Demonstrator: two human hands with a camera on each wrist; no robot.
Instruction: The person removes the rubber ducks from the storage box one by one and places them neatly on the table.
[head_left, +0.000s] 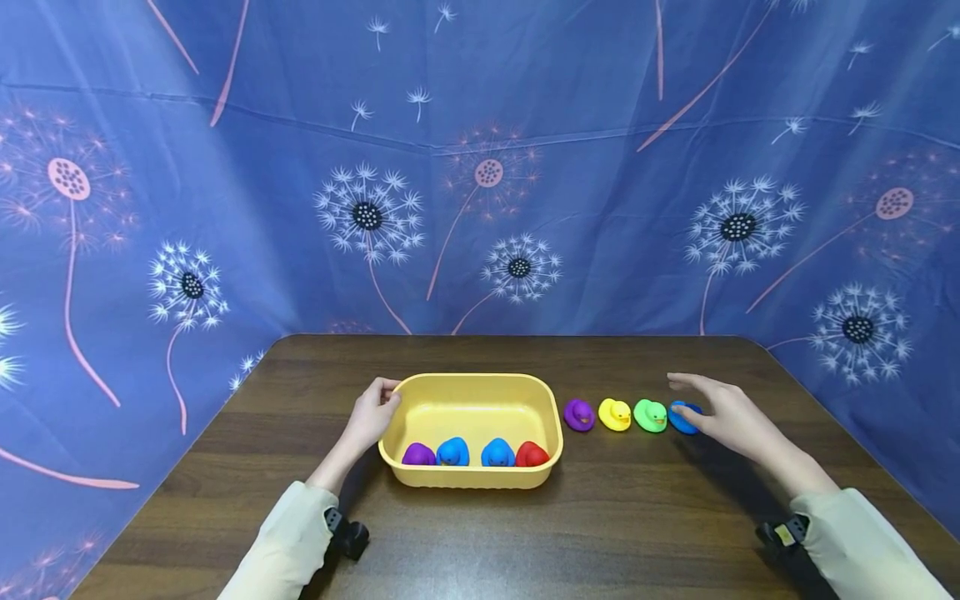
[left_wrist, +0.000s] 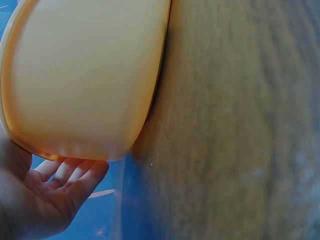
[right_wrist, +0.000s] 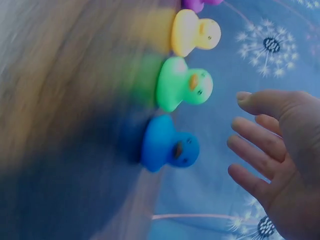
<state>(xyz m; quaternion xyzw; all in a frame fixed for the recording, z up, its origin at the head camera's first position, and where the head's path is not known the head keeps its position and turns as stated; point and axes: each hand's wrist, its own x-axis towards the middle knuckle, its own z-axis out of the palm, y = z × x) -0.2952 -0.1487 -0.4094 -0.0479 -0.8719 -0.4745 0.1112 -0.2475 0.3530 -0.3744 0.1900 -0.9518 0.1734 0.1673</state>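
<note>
My left hand holds the left rim of a yellow plastic basin; in the left wrist view its fingers lie against the outer wall. Inside, along the near side, sit a purple duck, two blue ducks and a red duck. To the basin's right runs a row of toy ducks: purple, yellow, green and blue. My right hand hovers by the blue one, partly covering it, fingers spread and apart from it.
Everything stands on a dark brown wooden table. Behind it hangs a blue cloth printed with dandelions. A small black camera is strapped to the left wrist, and another device to the right.
</note>
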